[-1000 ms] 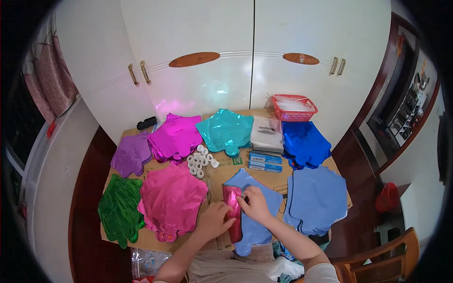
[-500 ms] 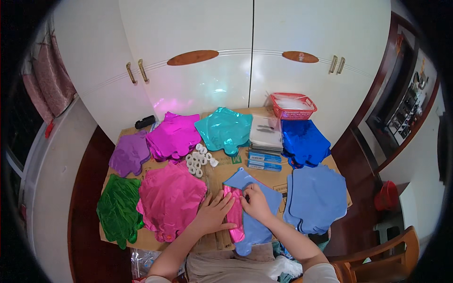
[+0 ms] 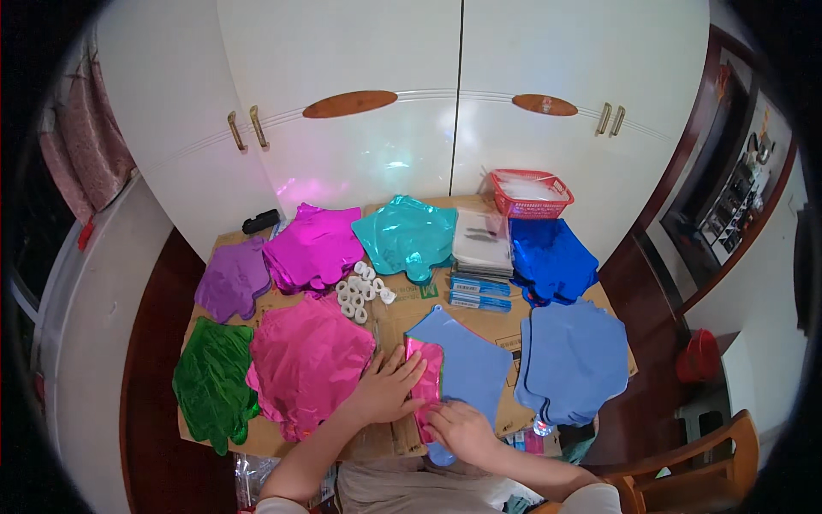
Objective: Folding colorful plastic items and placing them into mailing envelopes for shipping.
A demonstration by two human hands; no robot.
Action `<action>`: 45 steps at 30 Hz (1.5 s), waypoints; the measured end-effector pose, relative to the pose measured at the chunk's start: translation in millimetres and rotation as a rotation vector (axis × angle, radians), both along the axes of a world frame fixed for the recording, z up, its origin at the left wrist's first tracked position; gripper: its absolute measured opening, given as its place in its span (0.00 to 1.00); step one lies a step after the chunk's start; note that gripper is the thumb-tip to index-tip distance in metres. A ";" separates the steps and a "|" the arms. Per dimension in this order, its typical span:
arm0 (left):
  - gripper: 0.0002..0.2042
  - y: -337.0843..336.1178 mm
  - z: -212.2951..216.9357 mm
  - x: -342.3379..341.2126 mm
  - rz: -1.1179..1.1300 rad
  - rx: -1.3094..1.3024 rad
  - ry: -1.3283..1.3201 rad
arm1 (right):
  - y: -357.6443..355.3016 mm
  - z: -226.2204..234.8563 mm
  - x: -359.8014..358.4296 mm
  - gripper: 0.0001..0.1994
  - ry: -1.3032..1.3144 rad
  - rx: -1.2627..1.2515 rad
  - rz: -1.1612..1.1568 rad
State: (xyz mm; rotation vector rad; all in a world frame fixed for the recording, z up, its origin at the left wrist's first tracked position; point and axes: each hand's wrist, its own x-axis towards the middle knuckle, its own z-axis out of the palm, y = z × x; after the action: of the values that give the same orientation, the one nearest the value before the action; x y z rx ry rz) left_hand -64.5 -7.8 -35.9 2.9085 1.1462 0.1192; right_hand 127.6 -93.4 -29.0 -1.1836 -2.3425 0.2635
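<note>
Folded pink foil (image 3: 428, 352) lay along the left side of a pale-blue foil balloon sheet (image 3: 473, 360), near the front middle of the cardboard-covered bench (image 3: 391, 324). The left hand (image 3: 390, 387) rested on the pink foil with its grip spread wide, fingers splayed and flat. Below it, the right hand (image 3: 462, 430) bent over the lower end of the fold, fingers curled; whether that grip pinched the foil, I could not tell from where I stood.

Not much bare cardboard showed around them. A pink foil stack (image 3: 312, 364) crowded the left hand and ran under the left forearm, with a green foil stack (image 3: 214, 377) beyond it. To the right, a periwinkle foil stack (image 3: 575, 361) sat near the pale-blue sheet. Along the back came a purple stack (image 3: 233, 278), a magenta stack (image 3: 315, 248), a teal stack (image 3: 406, 236), clear plastic packets (image 3: 484, 244) and a deep-blue stack (image 3: 556, 264). White rings (image 3: 346, 298) were heaped before the teal pile, and blue-and-white packs (image 3: 479, 287) lay just in front of the packets. A red basket (image 3: 533, 208) stood at the back against white cabinet doors (image 3: 368, 51).
</note>
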 end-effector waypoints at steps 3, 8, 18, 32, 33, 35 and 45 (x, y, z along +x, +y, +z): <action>0.34 7.7 -1.5 -2.6 0.000 -0.003 -0.003 | -0.8 -12.0 1.3 0.10 -0.053 0.134 0.025; 0.33 28.5 -0.3 0.5 0.049 0.005 -0.026 | -7.8 -9.0 4.5 0.11 -0.099 0.087 0.019; 0.38 16.5 3.8 -4.0 -0.216 0.032 -0.013 | -12.7 -14.3 7.4 0.14 0.067 0.014 -0.001; 0.53 -20.9 20.7 5.2 -0.183 0.007 0.031 | 119.4 5.7 71.2 0.24 -0.067 -0.167 -0.405; 0.52 -21.0 20.8 5.4 -0.194 0.002 0.018 | 126.0 7.1 75.3 0.25 -0.026 -0.288 -0.357; 0.51 -19.8 23.9 6.9 -0.192 -0.012 0.028 | 132.7 12.9 83.3 0.25 0.022 -0.499 -0.277; 0.54 -24.6 16.2 9.6 -0.100 -0.052 0.088 | 35.2 22.3 79.5 0.27 0.461 -0.671 -0.443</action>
State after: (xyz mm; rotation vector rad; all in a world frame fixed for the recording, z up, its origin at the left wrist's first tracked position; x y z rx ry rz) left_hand -54.8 -32.4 -19.7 2.9448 0.9952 -0.0397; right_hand 207.0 -58.2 -6.7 -1.6813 -1.5706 1.0869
